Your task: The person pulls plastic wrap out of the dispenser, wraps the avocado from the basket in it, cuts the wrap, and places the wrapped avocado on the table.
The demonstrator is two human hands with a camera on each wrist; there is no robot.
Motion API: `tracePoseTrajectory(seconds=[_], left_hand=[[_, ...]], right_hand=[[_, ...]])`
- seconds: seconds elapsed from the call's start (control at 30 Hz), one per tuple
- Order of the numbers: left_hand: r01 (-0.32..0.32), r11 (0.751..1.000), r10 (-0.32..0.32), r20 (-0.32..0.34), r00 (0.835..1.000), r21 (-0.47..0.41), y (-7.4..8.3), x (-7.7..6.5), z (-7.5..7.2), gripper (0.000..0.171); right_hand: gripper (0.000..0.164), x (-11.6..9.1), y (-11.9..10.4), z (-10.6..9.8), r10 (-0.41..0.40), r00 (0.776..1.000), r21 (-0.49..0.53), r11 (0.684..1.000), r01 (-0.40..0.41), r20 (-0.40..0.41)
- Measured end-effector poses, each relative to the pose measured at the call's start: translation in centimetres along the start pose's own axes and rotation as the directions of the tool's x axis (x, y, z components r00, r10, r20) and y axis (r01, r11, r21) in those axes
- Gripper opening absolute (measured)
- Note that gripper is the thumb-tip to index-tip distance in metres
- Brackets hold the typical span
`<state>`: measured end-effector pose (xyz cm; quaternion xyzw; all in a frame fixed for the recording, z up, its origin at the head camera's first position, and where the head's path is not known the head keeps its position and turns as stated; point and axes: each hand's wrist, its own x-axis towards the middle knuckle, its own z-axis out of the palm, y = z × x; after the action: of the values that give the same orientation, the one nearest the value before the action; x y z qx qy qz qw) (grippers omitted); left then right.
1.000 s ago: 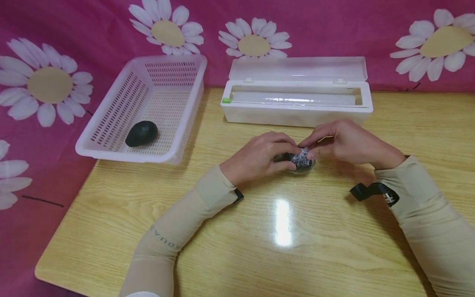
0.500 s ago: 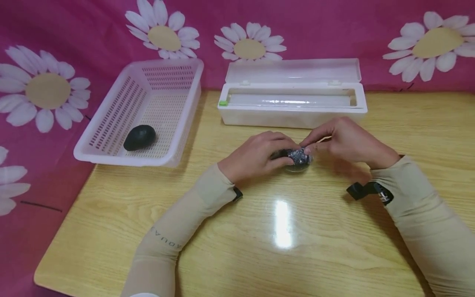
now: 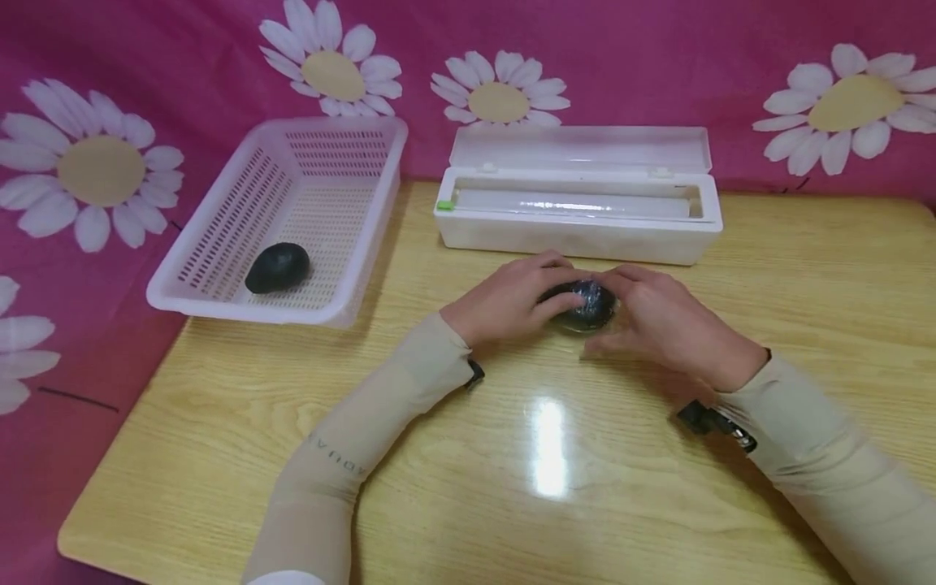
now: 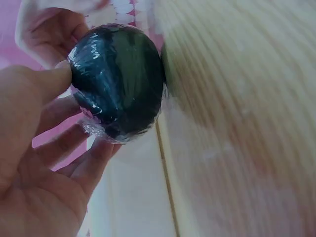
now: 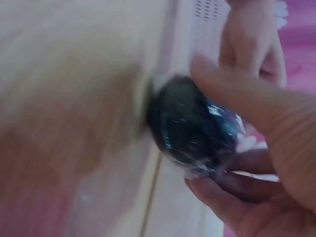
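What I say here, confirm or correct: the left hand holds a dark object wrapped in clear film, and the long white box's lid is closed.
The lid is wrong: the head view shows the lid of the long white box standing open. The left hand does hold the film-wrapped dark object.

Table point(image 3: 453, 504): yellow-brown wood, grain running side to side, near left corner rounded, its surface shiny enough to throw a bright white glare point(image 3: 549, 459) back at me.
Basket point(image 3: 249, 310): pale slotted plastic, standing at the far left, its left rim reaching past the table's edge as I look down (whether the base overhangs too, I can't tell).
Box point(image 3: 578, 237): long and white, set along the back to the right of the basket, lid raised.
Fruit point(image 4: 121, 84): dark, rounded, wrapped in clear film point(image 4: 94, 131), low against the wood on my side of the box, near it but apart.
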<state>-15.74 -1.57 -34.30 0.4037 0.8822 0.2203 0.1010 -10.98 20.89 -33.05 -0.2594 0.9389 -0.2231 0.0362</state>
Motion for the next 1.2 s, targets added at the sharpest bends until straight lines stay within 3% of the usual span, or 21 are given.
tracePoseTrajectory(seconds=[0.07, 0.2, 0.33, 0.43, 0.53, 0.7, 0.8, 0.97, 1.07, 1.2], left_hand=[[0.015, 0.999, -0.015, -0.001, 1.0, -0.034, -0.1, 0.4, 0.1, 0.048], [0.008, 0.998, -0.01, -0.043, 0.999, -0.069, 0.1, 1.0, 0.5, 0.038], [0.02, 0.998, -0.025, -0.082, 0.996, -0.062, 0.5, 1.4, 0.9, 0.025], [0.045, 0.998, -0.049, -0.103, 0.993, -0.039, 0.7, 1.5, 1.0, 0.026], [0.04, 0.999, -0.042, -0.114, 0.993, -0.015, 0.7, 1.3, 1.0, 0.032], [-0.004, 1.0, 0.004, -0.064, 0.998, 0.014, 0.5, 1.0, 0.8, 0.052], [-0.007, 1.0, 0.006, -0.018, 1.0, -0.013, 0.5, 1.2, 0.7, 0.063], [-0.034, 0.997, 0.034, -0.005, 0.999, -0.075, 0.5, 1.8, 0.8, 0.06], [-0.043, 0.996, 0.042, -0.007, 0.999, -0.079, 0.6, 2.1, 0.9, 0.057], [-0.033, 0.997, 0.032, -0.013, 0.999, -0.076, 1.0, 2.4, 1.1, 0.055]], right_hand=[[0.09, -0.2, -0.1, 0.4, 0.016, 0.999, -0.009, 1.0, -0.016, -0.036], [0.079, -0.5, 0.2, 0.8, 0.058, 0.995, 0.017, 0.998, -0.056, -0.08], [0.062, -0.8, 0.8, 1.0, -0.004, 0.995, -0.026, 1.0, 0.002, -0.103], [0.059, -0.8, 1.4, 1.1, -0.035, 0.994, -0.036, 0.999, 0.032, -0.105], [0.06, -0.7, 1.8, 1.0, -0.004, 0.998, 0.005, 1.0, 0.005, -0.069], [0.056, -0.4, 2.7, 0.5, 0.051, 0.999, 0.117, 0.992, -0.049, -0.014], [0.053, -0.4, 3.3, 0.2, 0.061, 0.998, 0.172, 0.983, -0.06, -0.001], [0.047, -0.5, 4.0, -0.6, 0.089, 0.995, 0.214, 0.972, -0.097, 0.048], [0.048, -0.6, 4.2, -1.2, 0.088, 0.994, 0.197, 0.975, -0.098, 0.06], [0.062, -0.7, 4.6, -1.6, 0.058, 0.997, 0.123, 0.99, -0.064, 0.052]])
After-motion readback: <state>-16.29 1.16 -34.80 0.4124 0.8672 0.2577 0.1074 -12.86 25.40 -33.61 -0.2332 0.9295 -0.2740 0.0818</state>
